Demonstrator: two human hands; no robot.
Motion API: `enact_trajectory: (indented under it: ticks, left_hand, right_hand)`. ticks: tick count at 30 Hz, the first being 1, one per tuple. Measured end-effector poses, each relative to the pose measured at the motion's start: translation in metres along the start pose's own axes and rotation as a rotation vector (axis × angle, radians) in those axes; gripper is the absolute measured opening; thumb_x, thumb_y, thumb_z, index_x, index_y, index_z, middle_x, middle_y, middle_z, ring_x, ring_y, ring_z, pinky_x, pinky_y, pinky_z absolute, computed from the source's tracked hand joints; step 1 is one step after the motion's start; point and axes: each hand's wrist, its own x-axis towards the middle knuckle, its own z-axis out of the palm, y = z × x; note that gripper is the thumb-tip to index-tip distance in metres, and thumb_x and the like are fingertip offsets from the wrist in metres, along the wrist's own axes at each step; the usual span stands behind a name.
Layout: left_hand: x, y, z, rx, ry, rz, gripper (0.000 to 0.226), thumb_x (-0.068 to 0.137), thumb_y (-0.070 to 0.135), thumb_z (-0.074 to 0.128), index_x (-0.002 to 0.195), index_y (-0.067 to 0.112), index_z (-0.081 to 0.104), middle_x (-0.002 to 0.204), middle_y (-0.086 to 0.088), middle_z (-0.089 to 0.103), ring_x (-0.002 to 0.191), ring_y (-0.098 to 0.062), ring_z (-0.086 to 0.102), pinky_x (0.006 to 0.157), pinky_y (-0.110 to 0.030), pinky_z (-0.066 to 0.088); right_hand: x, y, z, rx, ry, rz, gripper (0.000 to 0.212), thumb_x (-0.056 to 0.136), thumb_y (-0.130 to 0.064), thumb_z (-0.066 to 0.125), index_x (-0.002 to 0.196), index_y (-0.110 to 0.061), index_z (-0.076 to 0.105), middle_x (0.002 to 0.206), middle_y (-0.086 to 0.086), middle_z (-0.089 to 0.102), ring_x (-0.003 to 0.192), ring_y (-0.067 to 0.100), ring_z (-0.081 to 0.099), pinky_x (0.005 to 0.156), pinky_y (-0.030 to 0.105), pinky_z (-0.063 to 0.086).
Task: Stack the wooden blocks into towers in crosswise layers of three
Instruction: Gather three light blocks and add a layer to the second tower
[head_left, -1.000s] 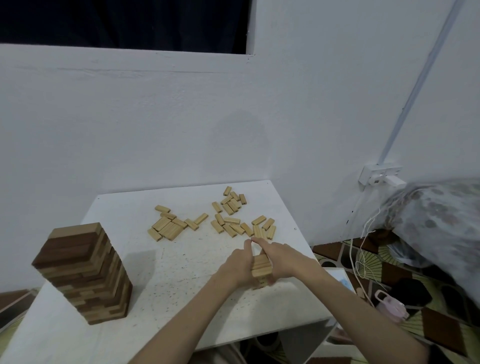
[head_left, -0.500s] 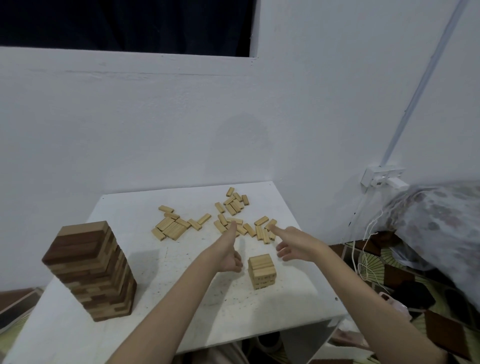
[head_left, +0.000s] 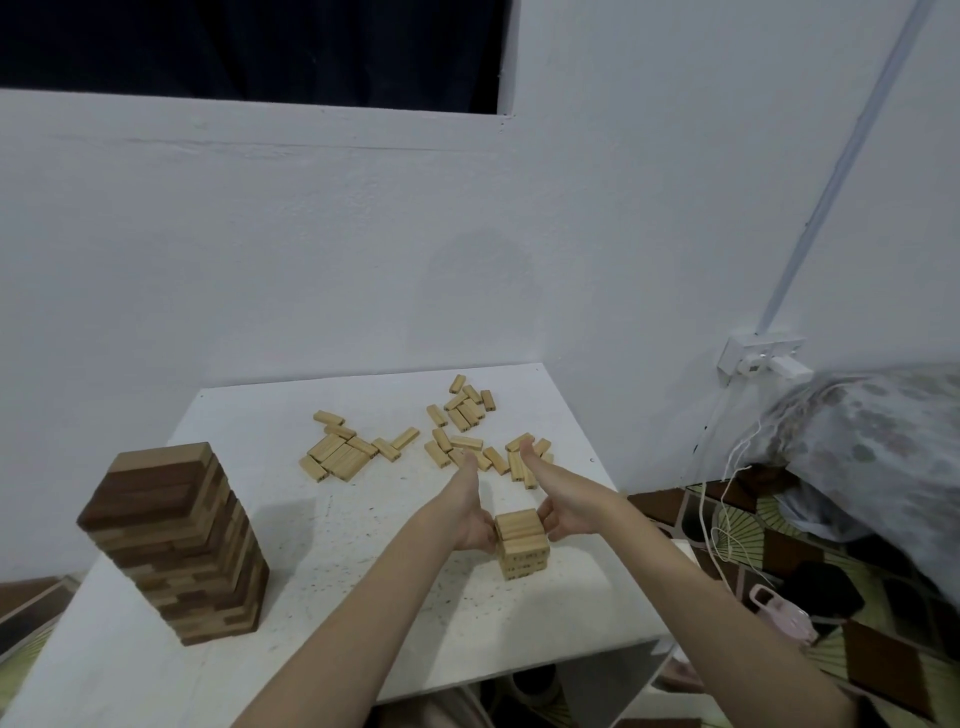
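Note:
A small light-wood tower (head_left: 521, 544) of a few crosswise layers stands near the front right of the white table (head_left: 363, 587). My left hand (head_left: 471, 506) touches its left side and my right hand (head_left: 560, 501) its right side; both thumbs point away from me and neither hand holds a loose block. Beyond the hands, several loose light blocks (head_left: 465, 408) lie scattered, with another group (head_left: 337, 457) further left. A tall tower of darker wood (head_left: 179, 545) stands at the table's front left.
The table sits against a white wall, with its right edge close to my right arm. A wall socket (head_left: 761, 358) with white cables (head_left: 727, 493) is on the right, above a patterned floor mat. A floral cushion (head_left: 878, 447) and a pink object (head_left: 784, 616) lie there too.
One second ago both hands cupped the small tower; then they lifted off toward the loose blocks. Now they are back against the tower's two sides, empty.

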Motion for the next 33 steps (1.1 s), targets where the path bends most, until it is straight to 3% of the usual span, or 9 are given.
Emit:
enact_trajectory:
  ticks: [4, 7, 13, 18, 23, 25, 30, 33]
  left_hand:
    - [0.002, 0.0, 0.0, 0.015, 0.003, 0.022, 0.081, 0.092, 0.066, 0.021, 0.149, 0.018, -0.013, 0.148, -0.035, 0.018, 0.129, -0.045, 0.038, 0.085, -0.048, 0.038]
    - [0.0, -0.001, 0.0, 0.033, 0.006, 0.022, 0.08, 0.093, 0.064, 0.02, 0.15, 0.014, -0.007, 0.142, -0.036, 0.029, 0.127, -0.045, 0.041, 0.089, -0.049, 0.037]
    - [-0.007, 0.001, 0.004, 0.037, 0.018, 0.026, 0.075, 0.096, 0.06, 0.019, 0.15, 0.013, -0.001, 0.147, -0.031, 0.022, 0.127, -0.043, 0.041, 0.088, -0.048, 0.036]
    - [-0.013, -0.001, 0.006, 0.045, -0.008, 0.033, 0.071, 0.098, 0.055, 0.019, 0.149, 0.007, 0.009, 0.146, -0.032, 0.026, 0.131, -0.044, 0.036, 0.098, -0.049, 0.033]
    - [-0.009, -0.003, -0.001, 0.034, 0.031, -0.002, 0.076, 0.095, 0.062, 0.021, 0.15, 0.019, -0.01, 0.15, -0.03, 0.016, 0.134, -0.047, 0.028, 0.109, -0.055, 0.019]
    - [-0.008, -0.003, -0.003, 0.035, 0.029, -0.011, 0.077, 0.094, 0.063, 0.021, 0.15, 0.019, -0.009, 0.149, -0.03, 0.018, 0.133, -0.049, 0.028, 0.108, -0.056, 0.019]
    - [-0.014, -0.006, 0.004, 0.054, -0.029, -0.019, 0.073, 0.095, 0.061, 0.018, 0.148, 0.011, 0.016, 0.144, -0.03, 0.03, 0.131, -0.046, 0.033, 0.105, -0.054, 0.025]
    - [-0.015, -0.006, 0.004, 0.054, -0.032, -0.01, 0.072, 0.096, 0.059, 0.019, 0.15, 0.012, 0.008, 0.144, -0.029, 0.03, 0.131, -0.046, 0.034, 0.104, -0.055, 0.025]
  right_hand:
    - [0.007, 0.001, 0.003, -0.009, -0.017, 0.003, 0.091, 0.08, -0.082, 0.018, 0.152, -0.03, -0.002, 0.145, 0.039, 0.025, 0.133, 0.046, 0.037, 0.113, 0.052, 0.029]
    - [0.008, 0.0, 0.004, 0.001, -0.01, 0.003, 0.09, 0.08, -0.081, 0.019, 0.152, -0.031, 0.0, 0.145, 0.036, 0.029, 0.131, 0.044, 0.041, 0.111, 0.051, 0.032]
    - [0.008, 0.0, 0.005, -0.011, -0.005, 0.011, 0.094, 0.079, -0.083, 0.019, 0.153, -0.028, 0.002, 0.144, 0.038, 0.028, 0.131, 0.045, 0.04, 0.112, 0.052, 0.031]
    - [-0.001, -0.003, 0.006, -0.01, 0.011, 0.006, 0.092, 0.083, -0.079, 0.017, 0.153, -0.022, 0.0, 0.145, 0.038, 0.026, 0.131, 0.045, 0.039, 0.11, 0.046, 0.033]
    - [-0.01, 0.002, 0.001, 0.017, -0.005, 0.028, 0.091, 0.083, -0.078, 0.019, 0.153, -0.025, -0.005, 0.15, 0.038, 0.012, 0.14, 0.049, 0.019, 0.115, 0.052, 0.022]
    - [-0.012, 0.004, 0.001, 0.015, -0.012, 0.035, 0.092, 0.082, -0.079, 0.019, 0.152, -0.026, -0.006, 0.15, 0.038, 0.009, 0.14, 0.05, 0.016, 0.115, 0.053, 0.022]
    - [-0.014, 0.004, 0.004, 0.03, -0.047, 0.044, 0.089, 0.084, -0.077, 0.017, 0.153, -0.024, -0.004, 0.149, 0.037, 0.016, 0.139, 0.048, 0.023, 0.116, 0.052, 0.021]
    - [-0.014, 0.003, 0.005, 0.035, -0.061, 0.03, 0.086, 0.086, -0.075, 0.017, 0.153, -0.025, 0.0, 0.149, 0.033, 0.024, 0.137, 0.046, 0.03, 0.115, 0.051, 0.022]
